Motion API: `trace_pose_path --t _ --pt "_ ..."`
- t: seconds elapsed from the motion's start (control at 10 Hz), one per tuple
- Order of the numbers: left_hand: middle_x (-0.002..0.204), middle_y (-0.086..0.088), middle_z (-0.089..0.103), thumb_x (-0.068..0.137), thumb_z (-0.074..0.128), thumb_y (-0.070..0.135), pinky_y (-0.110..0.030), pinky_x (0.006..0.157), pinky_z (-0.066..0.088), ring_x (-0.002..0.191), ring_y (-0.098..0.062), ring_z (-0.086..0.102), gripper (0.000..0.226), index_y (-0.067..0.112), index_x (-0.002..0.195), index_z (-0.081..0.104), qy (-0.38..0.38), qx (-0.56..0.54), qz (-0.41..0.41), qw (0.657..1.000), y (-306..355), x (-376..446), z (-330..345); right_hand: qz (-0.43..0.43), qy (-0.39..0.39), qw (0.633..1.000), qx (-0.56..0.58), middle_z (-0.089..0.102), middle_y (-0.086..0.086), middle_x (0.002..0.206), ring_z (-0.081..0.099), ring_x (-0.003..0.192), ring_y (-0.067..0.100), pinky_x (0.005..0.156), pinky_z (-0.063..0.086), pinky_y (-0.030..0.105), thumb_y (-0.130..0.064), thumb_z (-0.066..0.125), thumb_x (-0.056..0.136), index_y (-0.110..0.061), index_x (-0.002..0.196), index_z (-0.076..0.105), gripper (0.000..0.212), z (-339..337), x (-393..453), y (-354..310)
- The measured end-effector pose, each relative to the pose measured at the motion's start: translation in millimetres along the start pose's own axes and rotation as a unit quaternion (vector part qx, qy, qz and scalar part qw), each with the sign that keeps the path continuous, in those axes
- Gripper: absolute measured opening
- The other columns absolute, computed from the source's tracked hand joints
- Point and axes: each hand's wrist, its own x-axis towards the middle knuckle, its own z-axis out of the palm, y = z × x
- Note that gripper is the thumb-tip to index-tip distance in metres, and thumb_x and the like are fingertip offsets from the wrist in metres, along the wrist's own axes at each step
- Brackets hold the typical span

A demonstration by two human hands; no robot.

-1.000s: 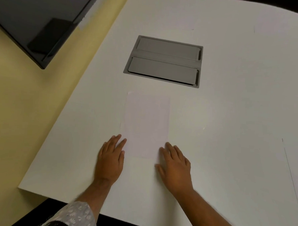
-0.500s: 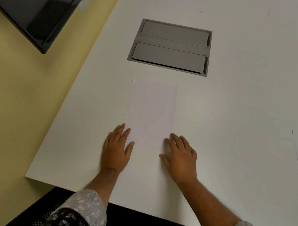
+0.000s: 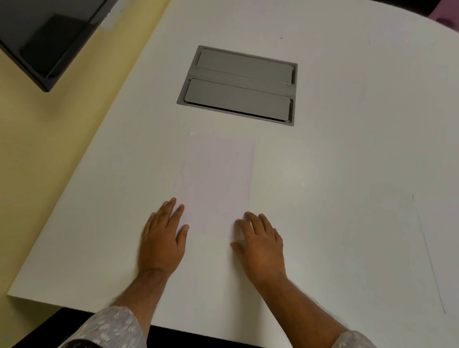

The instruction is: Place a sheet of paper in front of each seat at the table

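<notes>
Our fingers (image 3: 178, 211) lay flat and spread, gripping nothing, left hand (image 3: 162, 239) and right hand (image 3: 262, 247) pressing the sheet's (image 3: 216, 181) near corners onto the table (image 3: 355, 158). Squaring done, we judged; next, another seat.

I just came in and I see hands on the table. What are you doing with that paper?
A person is laying a sheet of paper flat on the white table, just below the grey hatch. The left hand and right hand lie flat at the sheet's near corners, fingers touching its edges, not gripping it. Another sheet lies at the table's right edge.
</notes>
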Motion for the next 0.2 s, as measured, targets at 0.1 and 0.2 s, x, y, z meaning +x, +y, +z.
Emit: trace_pose_path --t 0.1,0.2 --pt "0.167 -0.003 0.038 0.098 0.042 0.055 -0.046 0.122 0.034 0.151 -0.024 0.039 0.067 0.018 0.154 0.049 0.008 -0.017 0.027 0.999 -9 -5 -5 -0.002 -0.004 0.997 0.081 0.020 -0.010 0.172 0.022 0.156 0.017 0.122 0.032 0.041 -0.068 0.054 0.094 -0.034 0.161 0.030 0.079 -33 -18 -5" --pt "0.163 -0.011 0.043 0.092 0.043 0.070 -0.051 0.117 0.038 0.146 -0.032 0.045 0.082 0.013 0.150 0.054 0.043 -0.050 0.037 0.997 -11 -13 -19 -0.016 0.023 0.990 0.140 0.026 -0.012 0.170 0.028 0.153 0.014 0.121 0.035 0.039 -0.077 0.048 0.091 -0.035 0.159 0.034 0.082 -61 -47 1"
